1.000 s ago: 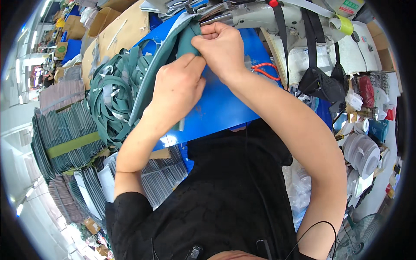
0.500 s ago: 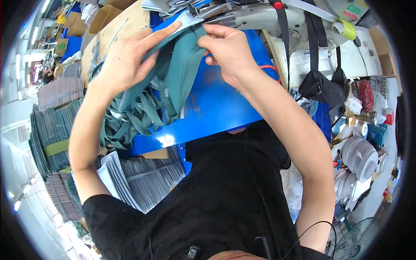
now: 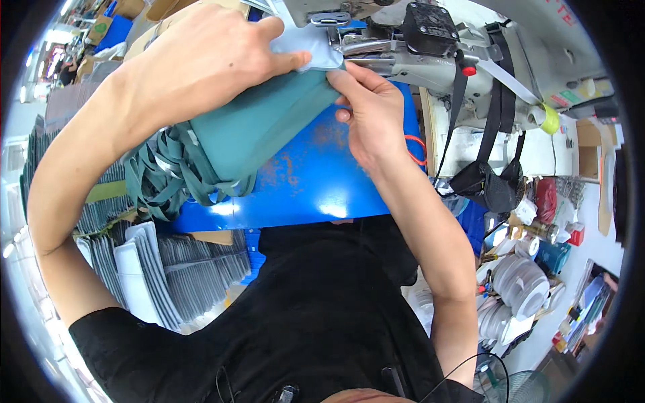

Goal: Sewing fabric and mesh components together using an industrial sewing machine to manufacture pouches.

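Observation:
My right hand [image 3: 376, 111] pinches the near edge of a teal fabric piece [image 3: 262, 121] between thumb and fingers, just below the metal parts of a sewing machine [image 3: 366, 57]. My left hand [image 3: 222, 57] bears down on the same cloth with curled fingers, its thumb pressing at the border of a pale blue-grey panel [image 3: 309, 43] that lies against the teal fabric. The panel's corner reaches the presser foot [image 3: 329, 20]. Below my left wrist hangs a tangle of teal straps [image 3: 175, 168]. The underside of the fabric is hidden.
The blue table [image 3: 295, 188] spans the middle. Bundled flat grey panels [image 3: 205, 275] stand at the lower left, near a stack of teal panels [image 3: 101, 215]. Black straps with a mesh pouch [image 3: 494, 185] hang at the right. White spools [image 3: 521, 282] sit lower right.
My left hand has shifted forward over the cloth. The teal fabric now lies spread flatter, and its top edge with the pale panel sits at the presser foot. The view has also shifted.

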Available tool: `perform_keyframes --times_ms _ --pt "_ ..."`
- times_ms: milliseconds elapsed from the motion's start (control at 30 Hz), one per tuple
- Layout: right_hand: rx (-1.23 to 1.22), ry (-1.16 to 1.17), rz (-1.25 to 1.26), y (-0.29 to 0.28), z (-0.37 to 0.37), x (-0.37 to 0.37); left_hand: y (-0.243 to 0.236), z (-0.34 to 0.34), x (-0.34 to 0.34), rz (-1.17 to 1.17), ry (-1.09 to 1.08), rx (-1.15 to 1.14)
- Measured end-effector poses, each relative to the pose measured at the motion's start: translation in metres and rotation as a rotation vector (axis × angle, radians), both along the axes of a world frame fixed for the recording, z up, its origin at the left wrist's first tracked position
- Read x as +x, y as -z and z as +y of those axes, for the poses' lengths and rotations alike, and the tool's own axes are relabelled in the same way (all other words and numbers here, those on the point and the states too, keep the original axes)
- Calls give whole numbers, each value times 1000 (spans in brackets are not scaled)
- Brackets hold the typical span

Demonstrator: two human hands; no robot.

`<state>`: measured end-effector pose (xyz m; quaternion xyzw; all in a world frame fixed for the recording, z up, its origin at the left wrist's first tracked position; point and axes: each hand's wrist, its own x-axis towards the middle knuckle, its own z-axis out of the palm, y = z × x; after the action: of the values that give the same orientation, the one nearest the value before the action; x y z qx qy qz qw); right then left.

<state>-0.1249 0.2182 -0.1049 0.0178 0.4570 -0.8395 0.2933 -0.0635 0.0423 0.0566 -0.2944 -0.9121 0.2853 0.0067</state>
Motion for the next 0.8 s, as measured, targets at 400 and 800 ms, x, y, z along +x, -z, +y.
perform_keyframes --times_ms 400,800 --pt "-78 49 35 15 -7 -1 35 63 19 52 -277 126" --pt "-134 50 128 21 2 4 66 100 15 151 -482 311"
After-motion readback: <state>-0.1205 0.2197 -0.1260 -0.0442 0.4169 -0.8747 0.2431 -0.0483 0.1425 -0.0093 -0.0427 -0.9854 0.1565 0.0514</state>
